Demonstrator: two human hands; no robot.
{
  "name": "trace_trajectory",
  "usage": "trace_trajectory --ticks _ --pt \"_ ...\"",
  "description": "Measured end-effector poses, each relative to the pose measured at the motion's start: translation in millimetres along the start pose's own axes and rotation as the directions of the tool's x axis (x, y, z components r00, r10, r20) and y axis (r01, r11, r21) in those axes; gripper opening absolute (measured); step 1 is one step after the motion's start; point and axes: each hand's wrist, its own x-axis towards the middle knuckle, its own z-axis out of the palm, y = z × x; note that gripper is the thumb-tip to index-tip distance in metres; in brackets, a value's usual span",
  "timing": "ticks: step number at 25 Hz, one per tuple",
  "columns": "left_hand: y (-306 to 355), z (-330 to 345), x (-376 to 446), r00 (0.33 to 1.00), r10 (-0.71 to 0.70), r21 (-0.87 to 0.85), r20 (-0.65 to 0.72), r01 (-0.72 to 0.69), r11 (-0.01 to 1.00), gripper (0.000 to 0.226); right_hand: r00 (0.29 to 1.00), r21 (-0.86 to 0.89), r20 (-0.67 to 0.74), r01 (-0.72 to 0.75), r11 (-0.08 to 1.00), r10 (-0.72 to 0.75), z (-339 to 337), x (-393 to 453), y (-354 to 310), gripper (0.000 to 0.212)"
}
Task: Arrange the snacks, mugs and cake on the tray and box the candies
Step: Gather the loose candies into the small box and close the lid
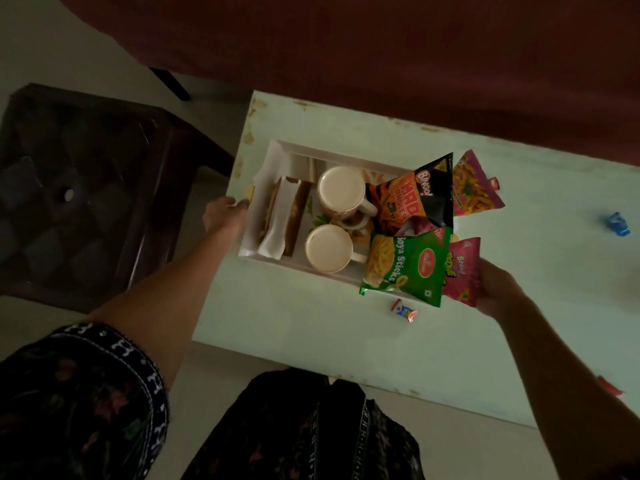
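A white tray point(277, 150) rests on the pale green table point(311, 317). It holds a paper-wrapped cake point(285, 216) at its left, two cream mugs point(341, 190) point(327, 249) in the middle, and several snack packets at its right: a black-orange one point(415, 199), a green soya sticks one point(405, 263), and two pink ones point(476, 187) point(462, 268). My left hand point(225, 213) grips the tray's left edge. My right hand point(498, 289) holds the tray's right end, under the lower pink packet. A wrapped candy point(403, 310) lies on the table just in front of the tray.
A blue candy point(618, 223) lies at the table's far right and a red one point(609, 386) near its front right edge. A dark plastic stool point(76, 188) stands on the floor to the left. A maroon cloth point(381, 57) hangs behind the table.
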Motion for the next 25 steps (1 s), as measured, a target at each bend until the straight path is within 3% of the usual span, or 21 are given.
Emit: trace_trajectory --ticks 2,5,10,18,21,25 --pt "2.0 1.5 5.2 0.996 -0.075 -0.218 0.052 0.085 0.972 0.037 0.978 -0.055 0.206 -0.029 0.998 0.04 4.0 6.3 1.0 0.035" --pt "3.5 3.8 6.7 0.986 -0.12 -0.37 0.115 0.155 0.916 0.039 0.951 -0.114 0.306 -0.013 0.993 0.047 4.5 13.7 5.5 0.036" --pt "1.8 2.2 8.8 0.957 -0.081 -0.456 0.277 0.205 0.866 0.043 0.97 -0.185 0.225 -0.05 0.981 0.092 -4.5 27.0 2.7 0.043" --pt "3.2 2.6 9.1 0.957 -0.095 -0.471 0.273 0.219 0.854 0.042 0.996 -0.24 0.086 0.029 0.97 -0.009 -7.2 29.8 4.3 0.029" --pt "5.9 3.0 -0.6 0.962 -0.087 -0.475 0.258 0.205 0.856 0.041 1.0 -0.198 -0.011 0.012 0.98 -0.014 -16.1 23.9 8.3 0.039" --pt "16.4 10.7 -21.8 0.965 -0.062 -0.462 0.257 0.179 0.869 0.04 0.999 -0.177 -0.033 0.011 0.984 -0.017 -39.9 8.7 5.1 0.043"
